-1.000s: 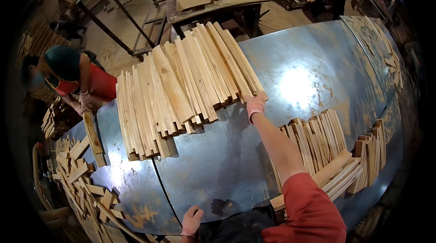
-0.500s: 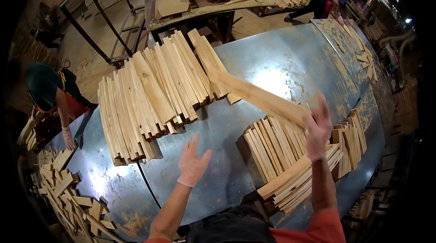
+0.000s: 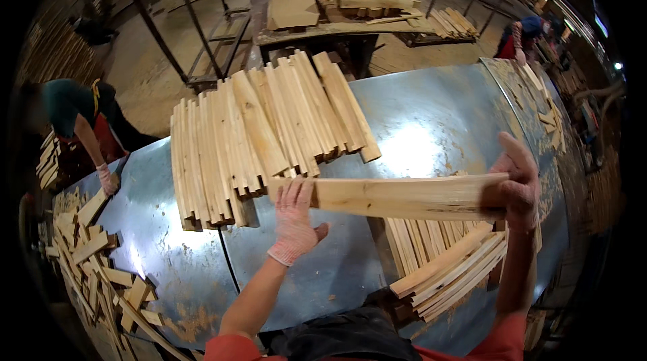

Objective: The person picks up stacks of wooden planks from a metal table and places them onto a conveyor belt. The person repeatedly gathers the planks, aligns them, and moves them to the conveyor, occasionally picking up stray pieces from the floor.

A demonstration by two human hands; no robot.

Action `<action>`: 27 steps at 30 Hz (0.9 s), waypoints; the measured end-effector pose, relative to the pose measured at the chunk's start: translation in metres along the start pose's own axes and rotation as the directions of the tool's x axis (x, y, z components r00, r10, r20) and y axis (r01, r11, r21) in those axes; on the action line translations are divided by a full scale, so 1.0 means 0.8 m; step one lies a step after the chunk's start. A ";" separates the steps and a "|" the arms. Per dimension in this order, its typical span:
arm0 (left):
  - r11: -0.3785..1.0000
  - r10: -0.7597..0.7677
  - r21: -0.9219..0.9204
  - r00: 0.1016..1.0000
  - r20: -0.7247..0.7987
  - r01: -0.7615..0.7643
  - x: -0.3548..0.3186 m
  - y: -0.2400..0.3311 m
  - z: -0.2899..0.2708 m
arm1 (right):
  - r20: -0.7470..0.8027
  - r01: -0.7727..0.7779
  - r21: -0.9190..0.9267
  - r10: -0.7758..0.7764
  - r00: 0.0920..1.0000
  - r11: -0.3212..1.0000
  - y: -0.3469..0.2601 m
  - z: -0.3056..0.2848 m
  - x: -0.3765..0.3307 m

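**Plank held flat at both ends**

Hands first: left hand [image 3: 294,218] in a pale glove grips one end of the plank [image 3: 411,196], bare right hand [image 3: 517,182] clamps the other, so it stays level above the sorted stack [image 3: 445,263]. Behind it, a big fan of slats [image 3: 259,132] on the steel table [image 3: 431,125]. Farther off, a worker [image 3: 77,115], offcuts [image 3: 87,260], a cluttered bench [image 3: 337,4].

Pale wooden slat [image 3: 404,196]: long, flat, held level crosswise above metal table, dark streak near right end.
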State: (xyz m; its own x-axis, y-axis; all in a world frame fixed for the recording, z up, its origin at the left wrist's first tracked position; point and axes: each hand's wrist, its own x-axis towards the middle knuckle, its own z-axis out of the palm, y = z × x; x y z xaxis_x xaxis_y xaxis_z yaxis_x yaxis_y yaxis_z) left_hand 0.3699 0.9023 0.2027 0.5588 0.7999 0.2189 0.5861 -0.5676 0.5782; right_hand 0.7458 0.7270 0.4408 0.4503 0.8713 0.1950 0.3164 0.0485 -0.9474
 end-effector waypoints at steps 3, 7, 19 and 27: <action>0.995 -0.031 0.095 0.995 -0.096 0.040 -0.041 -0.067 -0.026 | 0.236 -0.116 0.060 0.098 0.967 0.991 0.037 0.067 0.071; 0.931 -0.361 -0.054 0.932 -0.008 0.360 -0.112 -0.135 -0.066 | 0.410 -0.417 0.340 0.266 0.872 0.843 0.059 0.233 0.159; 0.574 -0.812 -0.317 0.475 -0.340 0.755 -0.058 -0.371 -0.085 | 0.366 0.090 -0.742 0.289 0.884 0.664 0.364 0.641 0.134; 0.701 -0.649 -0.468 0.754 -0.104 0.539 -0.007 -0.371 0.002 | -0.137 -0.106 -0.872 -0.031 0.990 0.479 0.422 0.697 0.133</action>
State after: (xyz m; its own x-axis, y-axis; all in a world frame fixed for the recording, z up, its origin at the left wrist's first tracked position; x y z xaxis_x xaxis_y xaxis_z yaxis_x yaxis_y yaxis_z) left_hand 0.1934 1.0658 0.0288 -0.0198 0.9915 -0.1285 0.4370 0.1242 0.8908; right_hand 0.4345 1.1083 0.0003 0.5504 0.7942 0.2575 0.8317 -0.4945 -0.2527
